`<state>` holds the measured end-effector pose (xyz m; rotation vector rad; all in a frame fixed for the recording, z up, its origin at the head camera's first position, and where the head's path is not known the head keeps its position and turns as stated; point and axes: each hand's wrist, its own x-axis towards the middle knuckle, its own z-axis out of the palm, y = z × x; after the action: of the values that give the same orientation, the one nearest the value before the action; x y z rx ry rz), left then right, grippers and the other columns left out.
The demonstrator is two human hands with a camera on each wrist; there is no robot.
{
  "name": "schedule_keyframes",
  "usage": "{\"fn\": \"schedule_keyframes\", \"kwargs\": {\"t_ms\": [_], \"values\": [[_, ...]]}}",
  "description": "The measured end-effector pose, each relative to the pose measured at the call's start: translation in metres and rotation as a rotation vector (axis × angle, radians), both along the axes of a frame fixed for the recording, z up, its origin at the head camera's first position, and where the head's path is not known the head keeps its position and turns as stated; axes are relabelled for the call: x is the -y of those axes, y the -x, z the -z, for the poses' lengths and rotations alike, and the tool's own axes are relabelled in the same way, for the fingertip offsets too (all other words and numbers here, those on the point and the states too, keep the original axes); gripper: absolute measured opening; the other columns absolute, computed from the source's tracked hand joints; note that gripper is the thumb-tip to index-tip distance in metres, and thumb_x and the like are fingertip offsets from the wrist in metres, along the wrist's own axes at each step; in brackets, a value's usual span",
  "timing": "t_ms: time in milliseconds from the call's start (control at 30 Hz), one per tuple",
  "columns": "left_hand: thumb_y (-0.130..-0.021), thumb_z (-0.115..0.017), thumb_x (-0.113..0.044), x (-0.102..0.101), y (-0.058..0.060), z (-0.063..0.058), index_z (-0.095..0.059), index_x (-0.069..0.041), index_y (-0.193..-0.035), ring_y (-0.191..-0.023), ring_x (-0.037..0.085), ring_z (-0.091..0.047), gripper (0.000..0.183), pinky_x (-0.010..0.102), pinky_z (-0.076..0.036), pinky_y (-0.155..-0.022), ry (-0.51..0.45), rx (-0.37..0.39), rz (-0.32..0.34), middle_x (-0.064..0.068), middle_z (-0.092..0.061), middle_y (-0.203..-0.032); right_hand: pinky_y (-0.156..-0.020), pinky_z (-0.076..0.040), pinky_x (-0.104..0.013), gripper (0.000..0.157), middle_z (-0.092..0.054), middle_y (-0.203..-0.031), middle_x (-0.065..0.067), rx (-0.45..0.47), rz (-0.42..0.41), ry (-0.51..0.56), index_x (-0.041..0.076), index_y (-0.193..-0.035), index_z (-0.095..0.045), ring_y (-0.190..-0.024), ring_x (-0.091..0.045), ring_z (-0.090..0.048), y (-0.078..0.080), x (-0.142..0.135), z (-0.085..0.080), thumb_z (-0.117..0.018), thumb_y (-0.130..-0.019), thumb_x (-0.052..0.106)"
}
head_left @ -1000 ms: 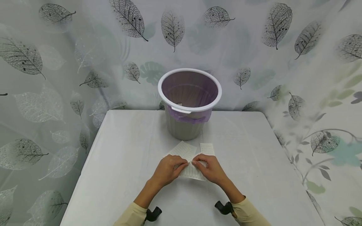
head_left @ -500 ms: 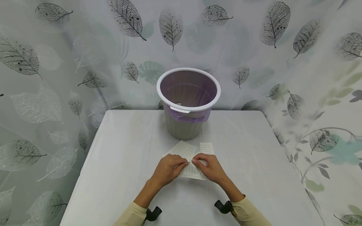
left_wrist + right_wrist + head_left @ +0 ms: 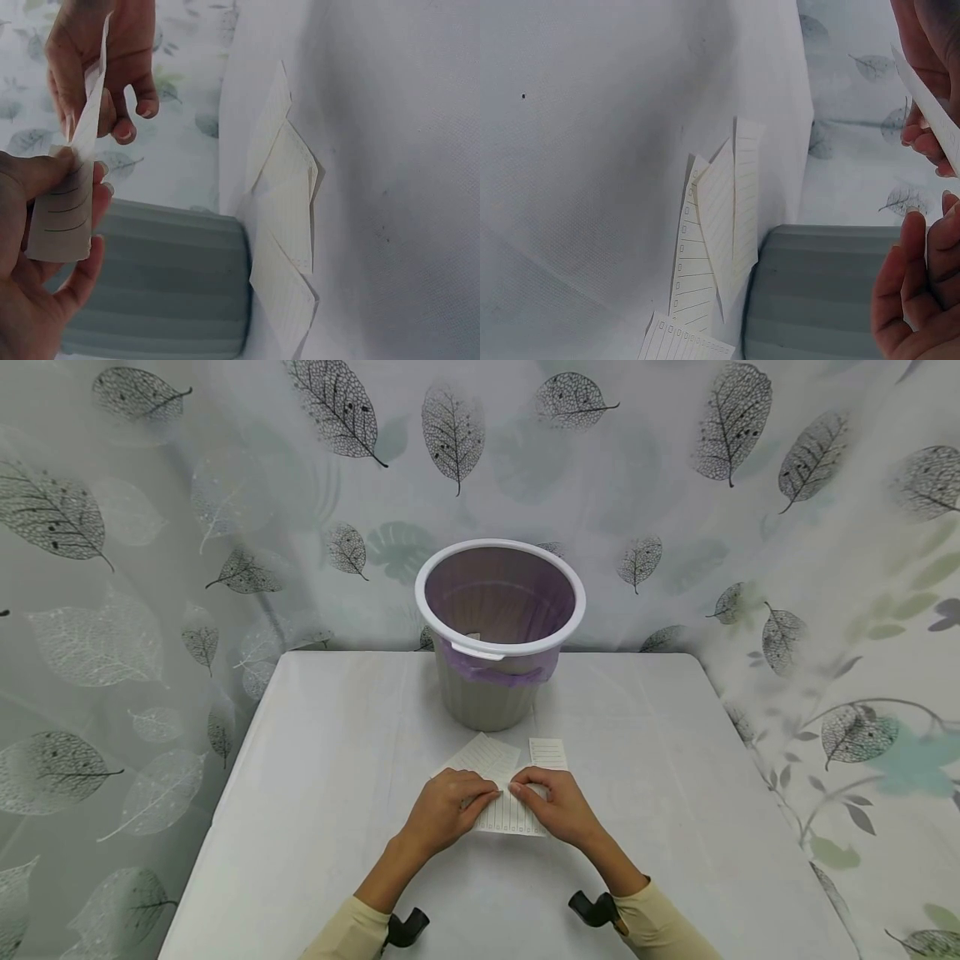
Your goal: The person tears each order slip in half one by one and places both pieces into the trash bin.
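Observation:
Both hands meet over the table in front of the bin. My left hand (image 3: 450, 810) pinches a strip of lined paper (image 3: 64, 225) between thumb and fingers. My right hand (image 3: 558, 810) pinches the same paper close by; in the left wrist view it is at the strip's upper part. The right wrist view shows the strip edge-on by the left hand, with the right hand (image 3: 922, 285) below. Beneath the hands lie several lined paper pieces (image 3: 285, 217), overlapping, some with small checkboxes. The hands partly cover them in the head view.
A grey bin (image 3: 487, 702) with a white rim and purple liner stands behind the papers. A pale scrap shows inside it. The white-covered table (image 3: 360, 710) ends at a leaf-patterned curtain (image 3: 510, 460) at the back and sides.
The lower edge of the paper under the hands has shifted slightly. The hands stay almost in place, and the whole view has moved a little.

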<state>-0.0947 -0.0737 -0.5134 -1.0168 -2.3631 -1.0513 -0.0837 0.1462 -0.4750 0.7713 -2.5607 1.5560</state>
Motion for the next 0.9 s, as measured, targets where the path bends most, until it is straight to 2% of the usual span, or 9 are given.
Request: {"fn": "schedule_keyframes", "kwargs": {"t_ms": [33, 267, 433, 700, 900], "values": [[-0.092, -0.082, -0.01, 0.0, 0.0, 0.0, -0.082, -0.013, -0.096, -0.077, 0.007, -0.067, 0.005, 0.03, -0.054, -0.073, 0.0, 0.0, -0.001, -0.006, -0.076, -0.088, -0.08, -0.054, -0.031, 0.006, -0.075, -0.091, -0.011, 0.002, 0.0, 0.0, -0.004, -0.093, -0.075, -0.086, -0.024, -0.069, 0.0, 0.0, 0.0, -0.07, -0.096, -0.005], [-0.092, -0.081, -0.009, 0.0, -0.001, 0.0, -0.082, -0.013, -0.096, -0.077, 0.007, -0.067, 0.006, 0.03, -0.054, -0.073, 0.006, 0.002, -0.002, -0.006, -0.076, -0.088, -0.083, -0.054, -0.034, 0.01, -0.076, -0.095, -0.003, 0.023, 0.011, 0.003, 0.008, -0.096, -0.078, -0.09, -0.016, -0.069, 0.014, -0.01, 0.04, -0.07, -0.101, 0.012], [-0.092, -0.081, -0.009, -0.001, -0.001, 0.001, -0.082, -0.013, -0.096, -0.077, 0.007, -0.067, 0.006, 0.031, -0.054, -0.072, 0.003, 0.003, -0.002, -0.006, -0.076, -0.088, -0.083, -0.054, -0.035, 0.01, -0.076, -0.095, -0.004, 0.024, 0.016, 0.001, 0.007, -0.096, -0.078, -0.091, -0.016, -0.069, 0.014, -0.01, 0.041, -0.07, -0.101, 0.012], [-0.091, -0.082, -0.009, 0.0, -0.002, -0.001, -0.081, -0.013, -0.096, -0.074, 0.006, -0.065, 0.006, 0.03, -0.054, -0.072, 0.002, -0.015, 0.001, -0.006, -0.075, -0.086, -0.083, -0.054, -0.034, 0.008, -0.074, -0.095, 0.006, 0.036, 0.025, -0.017, 0.014, -0.096, -0.078, -0.091, -0.015, -0.069, 0.014, -0.01, 0.041, -0.071, -0.101, 0.013], [-0.09, -0.082, -0.009, 0.0, -0.002, -0.001, -0.081, -0.012, -0.096, -0.074, 0.006, -0.065, 0.007, 0.03, -0.053, -0.072, 0.0, -0.017, 0.0, -0.006, -0.075, -0.086, -0.082, -0.054, -0.034, 0.01, -0.075, -0.095, 0.004, 0.025, 0.018, -0.013, 0.01, -0.097, -0.078, -0.09, -0.016, -0.069, 0.014, -0.009, 0.042, -0.07, -0.101, 0.013]]}}
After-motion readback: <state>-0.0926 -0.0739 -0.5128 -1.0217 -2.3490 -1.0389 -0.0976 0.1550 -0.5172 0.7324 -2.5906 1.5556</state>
